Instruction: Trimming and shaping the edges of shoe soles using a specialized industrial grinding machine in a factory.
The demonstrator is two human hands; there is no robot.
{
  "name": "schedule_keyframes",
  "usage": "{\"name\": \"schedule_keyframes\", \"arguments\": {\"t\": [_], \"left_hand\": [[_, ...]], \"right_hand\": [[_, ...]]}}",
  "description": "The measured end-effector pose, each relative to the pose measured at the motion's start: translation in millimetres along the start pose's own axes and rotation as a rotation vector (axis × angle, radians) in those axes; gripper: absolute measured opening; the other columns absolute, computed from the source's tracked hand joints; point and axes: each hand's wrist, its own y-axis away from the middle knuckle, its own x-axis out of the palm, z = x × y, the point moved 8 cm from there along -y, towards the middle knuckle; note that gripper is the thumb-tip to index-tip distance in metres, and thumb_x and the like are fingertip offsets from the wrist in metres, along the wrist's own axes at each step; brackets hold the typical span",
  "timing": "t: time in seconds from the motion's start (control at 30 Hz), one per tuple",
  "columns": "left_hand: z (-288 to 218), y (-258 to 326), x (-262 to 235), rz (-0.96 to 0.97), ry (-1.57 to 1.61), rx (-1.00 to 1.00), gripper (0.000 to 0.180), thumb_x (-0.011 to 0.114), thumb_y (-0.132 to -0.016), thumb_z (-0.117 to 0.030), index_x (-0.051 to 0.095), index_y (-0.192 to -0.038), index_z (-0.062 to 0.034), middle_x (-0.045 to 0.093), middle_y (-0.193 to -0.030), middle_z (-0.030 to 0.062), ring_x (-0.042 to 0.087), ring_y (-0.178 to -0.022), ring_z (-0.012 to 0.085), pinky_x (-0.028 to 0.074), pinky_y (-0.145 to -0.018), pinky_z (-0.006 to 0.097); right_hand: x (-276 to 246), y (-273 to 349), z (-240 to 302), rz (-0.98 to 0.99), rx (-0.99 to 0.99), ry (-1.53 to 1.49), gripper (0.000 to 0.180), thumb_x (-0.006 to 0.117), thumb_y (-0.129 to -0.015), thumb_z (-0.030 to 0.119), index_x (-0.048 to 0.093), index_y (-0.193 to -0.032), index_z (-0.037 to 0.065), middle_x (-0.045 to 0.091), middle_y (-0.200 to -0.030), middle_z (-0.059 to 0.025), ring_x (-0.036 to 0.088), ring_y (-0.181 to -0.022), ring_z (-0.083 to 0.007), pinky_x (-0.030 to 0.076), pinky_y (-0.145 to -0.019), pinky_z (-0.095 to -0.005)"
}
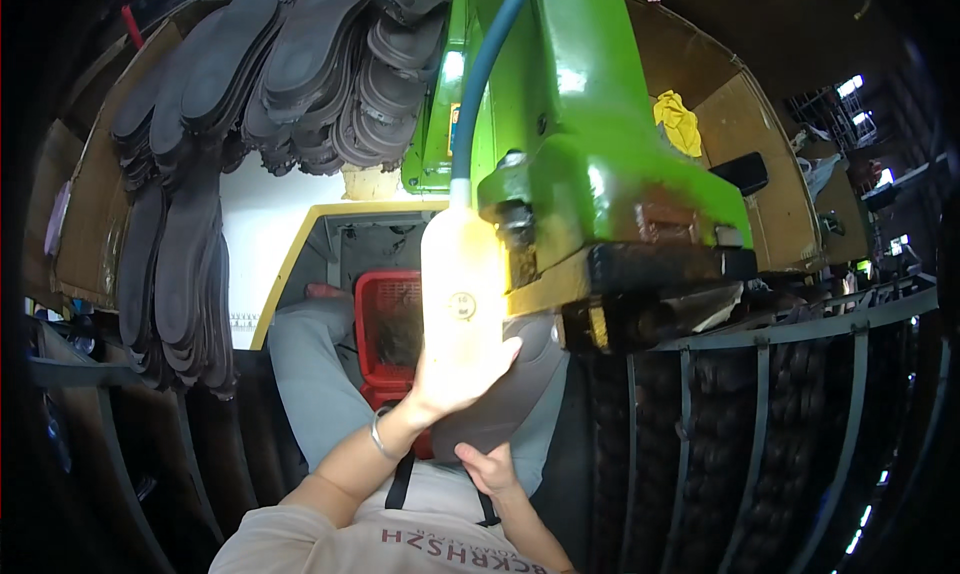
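Observation:
A dark grey shoe sole [510,399] lies tilted over my lap, its far end beneath the head of a green machine [600,164]. My left hand [460,374], with a bracelet at the wrist, grips the sole's left side. Its thumb rests on the sole, while a bright lamp [462,264] on a blue flexible arm hides most of its fingers. At the near end, my right hand [487,468] pinches the sole's edge with the thumb on top. The contact between sole and machine is hidden by the lamp and machine head.
Stacks of grey soles [310,64] cover the white tabletop [265,224] at the far left, with more hanging at its left edge. A red basket [365,319] sits between my knees. Cardboard [730,124] holding a yellow cloth [678,124] stands behind the machine. Metal rails [760,424] run along the right.

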Motion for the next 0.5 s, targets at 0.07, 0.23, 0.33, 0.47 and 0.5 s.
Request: {"name": "schedule_keyframes", "arguments": {"t": [0.07, 0.23, 0.33, 0.47, 0.5], "left_hand": [[21.9, 18.0, -3.2, 0.035, 0.004, -0.102, 0.016, 0.073, -0.078, -0.012, 0.064, -0.085, -0.0005, 0.06, -0.071, 0.0082, 0.055, -0.059, 0.0226, 0.047, -0.057, 0.033], [42.4, 43.5, -11.2, -0.061, 0.272, -0.162, 0.015, 0.073, -0.073, -0.007, 0.066, -0.084, 0.0, 0.065, -0.074, 0.009, 0.063, -0.063, 0.0196, 0.05, -0.06, 0.03], [49.5, 52.8, -8.6, 0.007, 0.304, -0.237, 0.02, 0.073, -0.071, -0.005, 0.065, -0.088, 0.0017, 0.066, -0.079, 0.0092, 0.064, -0.067, 0.0186, 0.051, -0.064, 0.03], [31.8, 34.7, -6.2, 0.039, 0.437, -0.191, 0.024, 0.073, -0.07, -0.006, 0.065, -0.091, 0.0033, 0.068, -0.086, 0.0103, 0.066, -0.076, 0.0187, 0.052, -0.07, 0.029], [24.6, 30.2, -7.4, 0.08, 0.454, -0.17, 0.026, 0.073, -0.07, -0.008, 0.065, -0.092, 0.0038, 0.068, -0.088, 0.0106, 0.066, -0.078, 0.0188, 0.052, -0.072, 0.029]], "right_hand": [[2.8, 6.5, -9.8, 0.06, 0.064, 0.074, 0.055, 0.066, -0.074, -0.014, 0.048, -0.125, -0.005, 0.054, -0.122, -0.0136, 0.054, -0.112, -0.0217, 0.042, -0.097, -0.0349], [-17.2, 25.8, 39.8, -0.046, -0.049, 0.171, 0.055, 0.066, -0.069, -0.01, 0.05, -0.122, -0.007, 0.058, -0.119, -0.0147, 0.056, -0.11, -0.0235, 0.042, -0.098, -0.0356], [-46.0, 29.2, 85.9, -0.176, -0.252, 0.175, 0.055, 0.062, -0.067, -0.012, 0.052, -0.12, -0.007, 0.06, -0.117, -0.0155, 0.058, -0.107, -0.0253, 0.045, -0.096, -0.0367], [-46.6, 17.6, 159.5, -0.378, -0.534, 0.152, 0.045, 0.057, -0.073, -0.007, 0.048, -0.117, -0.004, 0.058, -0.111, -0.013, 0.058, -0.101, -0.0263, 0.046, -0.094, -0.0393], [-58.6, 12.7, 170.3, -0.387, -0.556, 0.158, 0.047, 0.057, -0.075, -0.005, 0.046, -0.12, -0.003, 0.055, -0.114, -0.0129, 0.055, -0.105, -0.0257, 0.044, -0.095, -0.0381]]}}
